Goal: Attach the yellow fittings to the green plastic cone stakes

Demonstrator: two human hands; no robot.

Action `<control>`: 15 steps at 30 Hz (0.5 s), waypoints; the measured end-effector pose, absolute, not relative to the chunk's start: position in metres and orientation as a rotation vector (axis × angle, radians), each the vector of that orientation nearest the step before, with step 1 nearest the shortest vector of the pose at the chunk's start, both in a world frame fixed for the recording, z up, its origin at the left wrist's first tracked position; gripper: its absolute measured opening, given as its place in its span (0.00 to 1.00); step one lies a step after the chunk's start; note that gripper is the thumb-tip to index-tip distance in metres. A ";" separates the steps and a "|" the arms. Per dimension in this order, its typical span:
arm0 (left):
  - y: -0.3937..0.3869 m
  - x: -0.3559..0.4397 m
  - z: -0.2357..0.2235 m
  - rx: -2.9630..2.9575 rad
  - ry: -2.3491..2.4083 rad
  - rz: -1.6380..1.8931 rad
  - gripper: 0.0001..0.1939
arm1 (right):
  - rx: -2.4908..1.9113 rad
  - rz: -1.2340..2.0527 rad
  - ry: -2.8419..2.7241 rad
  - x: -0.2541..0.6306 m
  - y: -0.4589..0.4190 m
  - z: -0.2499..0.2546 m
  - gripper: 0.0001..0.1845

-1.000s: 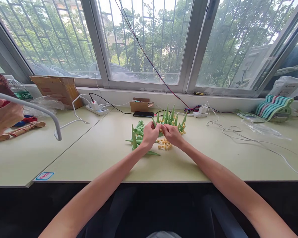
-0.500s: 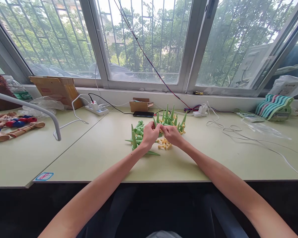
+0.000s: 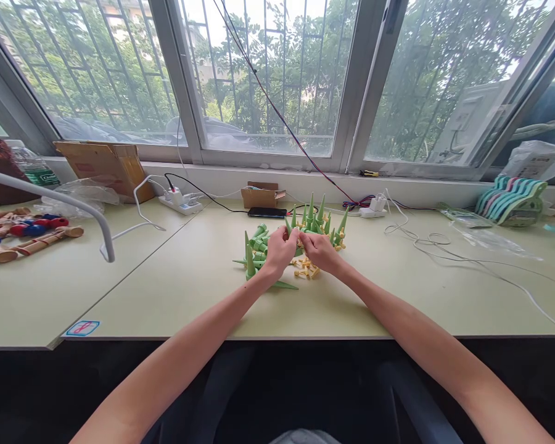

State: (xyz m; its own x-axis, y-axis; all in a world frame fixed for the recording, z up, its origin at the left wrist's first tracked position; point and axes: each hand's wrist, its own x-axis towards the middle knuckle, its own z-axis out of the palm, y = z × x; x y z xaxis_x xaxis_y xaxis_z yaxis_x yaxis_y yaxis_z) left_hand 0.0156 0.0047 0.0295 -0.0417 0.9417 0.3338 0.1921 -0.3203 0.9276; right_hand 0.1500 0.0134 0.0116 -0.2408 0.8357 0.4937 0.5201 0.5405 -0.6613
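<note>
My left hand (image 3: 282,250) is closed round a green pointed cone (image 3: 287,226), whose tip shows above the fingers. Pressed close beside it, fingertip to fingertip, my right hand (image 3: 321,251) pinches something too small to make out. Loose green cones (image 3: 250,259) lie and stand to the left of my hands. Behind them, several upright green cones (image 3: 310,209) have small yellow pieces at their bases. A heap of little yellow pegs (image 3: 306,269) rests on the table below my hands.
A phone (image 3: 267,213) and an open cardboard box (image 3: 261,196) sit behind the cones. White cables (image 3: 437,243) trail across the right side. Wooden toys (image 3: 32,237) and a white curved bar (image 3: 74,206) are at left; teal frames (image 3: 511,200) stand at far right.
My hands stay nearly where they were, fingertips together. At the far right edge, a teal item beside another person's partly visible hand has shifted up and left.
</note>
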 end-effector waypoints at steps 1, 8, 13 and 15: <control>0.005 0.016 0.029 1.559 1.224 1.417 0.16 | -1.104 0.460 -1.913 0.150 0.013 0.011 0.29; 0.006 0.016 0.028 1.539 1.227 1.395 0.16 | -1.103 0.457 -1.920 0.150 0.014 0.010 0.29; 0.006 0.015 0.029 1.541 1.238 1.389 0.15 | -1.109 0.434 -1.919 0.150 0.016 0.009 0.29; 0.006 0.015 0.029 1.545 1.238 1.385 0.15 | -1.114 0.449 -1.927 0.151 0.016 0.009 0.30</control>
State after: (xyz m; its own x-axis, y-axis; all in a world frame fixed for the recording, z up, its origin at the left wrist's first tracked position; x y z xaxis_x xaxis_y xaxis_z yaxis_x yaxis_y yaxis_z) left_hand 0.0146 0.0060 0.0287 -0.0333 0.9532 0.3004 0.1922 -0.2889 0.9379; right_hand 0.1505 0.0157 0.0091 -0.2484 0.8360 0.4893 0.5336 0.5397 -0.6511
